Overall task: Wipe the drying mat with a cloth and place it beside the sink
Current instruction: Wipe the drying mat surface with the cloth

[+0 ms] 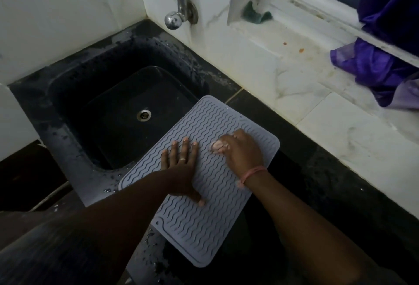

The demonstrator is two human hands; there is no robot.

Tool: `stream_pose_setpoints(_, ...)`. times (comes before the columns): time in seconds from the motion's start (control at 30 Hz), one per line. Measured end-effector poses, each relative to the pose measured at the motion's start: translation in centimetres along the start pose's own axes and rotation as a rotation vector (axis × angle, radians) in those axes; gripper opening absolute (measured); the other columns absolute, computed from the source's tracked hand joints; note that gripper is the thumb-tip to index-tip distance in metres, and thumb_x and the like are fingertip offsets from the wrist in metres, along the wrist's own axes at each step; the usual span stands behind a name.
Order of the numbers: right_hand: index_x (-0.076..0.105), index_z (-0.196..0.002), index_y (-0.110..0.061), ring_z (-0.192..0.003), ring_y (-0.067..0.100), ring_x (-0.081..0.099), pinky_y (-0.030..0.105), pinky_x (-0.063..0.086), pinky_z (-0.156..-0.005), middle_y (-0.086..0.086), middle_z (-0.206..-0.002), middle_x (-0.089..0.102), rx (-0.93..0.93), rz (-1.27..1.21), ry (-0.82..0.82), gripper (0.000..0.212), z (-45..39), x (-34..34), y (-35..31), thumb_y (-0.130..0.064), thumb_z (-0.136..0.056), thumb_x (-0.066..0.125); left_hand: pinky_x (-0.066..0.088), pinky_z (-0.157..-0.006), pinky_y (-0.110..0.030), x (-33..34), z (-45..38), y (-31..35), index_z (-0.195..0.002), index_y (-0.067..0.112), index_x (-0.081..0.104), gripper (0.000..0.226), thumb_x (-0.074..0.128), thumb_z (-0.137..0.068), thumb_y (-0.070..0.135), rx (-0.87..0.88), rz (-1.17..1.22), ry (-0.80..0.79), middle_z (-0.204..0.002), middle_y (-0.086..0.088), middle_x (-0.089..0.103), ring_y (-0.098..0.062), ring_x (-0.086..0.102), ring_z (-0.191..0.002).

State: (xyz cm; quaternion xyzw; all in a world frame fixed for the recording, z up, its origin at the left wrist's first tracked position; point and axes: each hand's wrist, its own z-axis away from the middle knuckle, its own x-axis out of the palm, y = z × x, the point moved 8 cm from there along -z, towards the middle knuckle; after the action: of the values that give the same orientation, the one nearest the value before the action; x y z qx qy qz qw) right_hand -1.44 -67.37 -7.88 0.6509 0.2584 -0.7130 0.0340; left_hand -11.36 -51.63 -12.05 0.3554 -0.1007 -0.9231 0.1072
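The grey, wavy-ribbed silicone drying mat [204, 171] is laid nearest the camera on the black stone counter [317, 182], its far left corner overhanging the black sink [108, 107]. It is pinned flat by the left hand [181, 166], whose grip is open, fingers spread and palm down, probably so the mat cannot slide under wiping. A small pale pink cloth [218, 146], bunched, is closed on by the right hand [242, 153] and pressed against the ribs. The wet sink rim and water drops beside the mat may let it slip. Well apart are seen a chrome tap [174, 1], a green sponge [256, 13] and purple fabric [381, 53] on the white ledge; nothing blocks the wiping.
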Motion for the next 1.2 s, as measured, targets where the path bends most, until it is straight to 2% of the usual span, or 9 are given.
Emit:
stream_pose_setpoints(0.13, 0.064, -0.128, -0.026, -0.108, 0.034, 0.055, 0.043, 0.052, -0.087, 0.013, -0.124, 0.051, 0.233, 0.036, 0.069, 0.038, -3.9, -1.6, 4.4, -0.02, -0.09, 0.065, -0.024, -0.115, -0.067, 0.0, 0.2, 0.1, -0.141, 0.03, -0.051, 0.17, 0.086, -0.053, 0.075, 0.003, -0.005, -0.038, -0.142, -0.007, -0.063, -0.039, -0.055, -0.13)
stream_pose_setpoints(0.27, 0.063, -0.128, -0.025, -0.108, 0.033, 0.055, 0.042, 0.052, -0.083, 0.012, -0.124, 0.049, 0.386, -0.017, 0.085, 0.034, -4.8, -2.1, 4.7, -0.021, -0.094, 0.063, -0.023, -0.115, -0.068, -0.1, 0.0, 0.1, -0.14, 0.03, -0.052, 0.169, 0.087, -0.054, 0.075, -0.005, -0.009, -0.07, -0.14, -0.006, -0.064, -0.039, -0.056, -0.129)
stream_pose_setpoints(0.4, 0.06, -0.125, -0.032, -0.108, 0.018, 0.055, 0.035, 0.055, -0.087, 0.002, -0.124, 0.047, 0.302, -0.141, 0.09, 0.028, 0.5, -0.7, -0.9, -0.037, -0.098, 0.059, -0.023, -0.114, -0.069, 0.0, -0.4, 0.0, -0.137, 0.031, -0.055, 0.17, 0.086, -0.053, 0.077, -0.037, -0.018, -0.078, -0.137, -0.007, -0.066, -0.04, -0.057, -0.127)
stream_pose_setpoints(0.53, 0.047, -0.142, -0.035, -0.118, 0.015, 0.048, 0.032, 0.049, -0.097, -0.001, -0.134, 0.04, 0.173, -0.196, -0.006, 0.045, 6.9, 1.7, -6.1, -0.039, -0.098, 0.054, -0.02, -0.116, -0.069, 0.2, -0.5, -0.2, -0.135, 0.029, -0.056, 0.168, 0.084, -0.055, 0.077, -0.058, -0.037, -0.059, -0.135, -0.007, -0.069, -0.041, -0.058, -0.127)
stream_pose_setpoints(0.7, 0.057, -0.13, -0.029, -0.11, 0.022, 0.054, 0.035, 0.05, -0.092, 0.005, -0.126, 0.049, 0.169, -0.112, 0.064, 0.032, 4.1, -0.1, -0.5, -0.037, -0.1, 0.051, -0.022, -0.115, -0.068, -0.3, -0.1, 0.0, -0.138, 0.03, -0.054, 0.169, 0.084, -0.054, 0.077, -0.049, -0.05, -0.066, -0.141, -0.009, -0.063, -0.041, -0.055, -0.13)
stream_pose_setpoints(0.83, 0.061, -0.127, -0.02, -0.107, 0.038, 0.056, 0.043, 0.053, -0.085, 0.016, -0.121, 0.051, 0.42, -0.082, 0.136, 0.032, 1.4, -2.3, 7.3, -0.026, -0.095, 0.056, -0.022, -0.116, -0.066, -0.5, 0.1, 0.5, -0.144, 0.029, -0.049, 0.169, 0.084, -0.053, 0.079, -0.024, -0.049, -0.063, -0.145, -0.01, -0.06, -0.041, -0.053, -0.132)
stream_pose_setpoints(1.0, 0.058, -0.128, -0.02, -0.109, 0.04, 0.056, 0.043, 0.051, -0.091, 0.016, -0.127, 0.047, 0.623, -0.211, 0.111, 0.031, 0.6, -3.6, 8.4, -0.028, -0.099, 0.059, -0.018, -0.118, -0.067, -1.0, 0.2, 0.6, -0.147, 0.029, -0.046, 0.167, 0.08, -0.051, 0.084, -0.034, -0.05, -0.051, -0.148, -0.011, -0.057, -0.042, -0.048, -0.138)
stream_pose_setpoints(1.1, 0.062, -0.126, -0.02, -0.112, 0.036, 0.057, 0.04, 0.052, -0.095, 0.014, -0.124, 0.049, 0.55, -0.273, 0.163, 0.03, 1.4, -3.3, 6.6, -0.026, -0.096, 0.062, -0.01, -0.122, -0.065, -1.6, 0.1, 0.7, -0.156, 0.031, -0.033, 0.157, 0.064, -0.052, 0.098, -0.053, 0.035, 0.049, -0.16, -0.009, -0.044, -0.042, -0.036, -0.147)
stream_pose_setpoints(1.2, 0.063, -0.127, -0.023, -0.121, 0.034, 0.052, 0.042, 0.05, -0.102, 0.012, -0.128, 0.048, 0.515, -0.312, 0.183, 0.033, 1.7, -2.6, 5.4, -0.024, -0.095, 0.063, 0.013, -0.123, -0.063, -4.2, -0.2, 1.4, -0.163, 0.025, 0.006, 0.125, 0.052, -0.07, 0.095, -0.166, 0.129, 0.282, -0.171, -0.015, -0.002, -0.042, 0.003, -0.156)
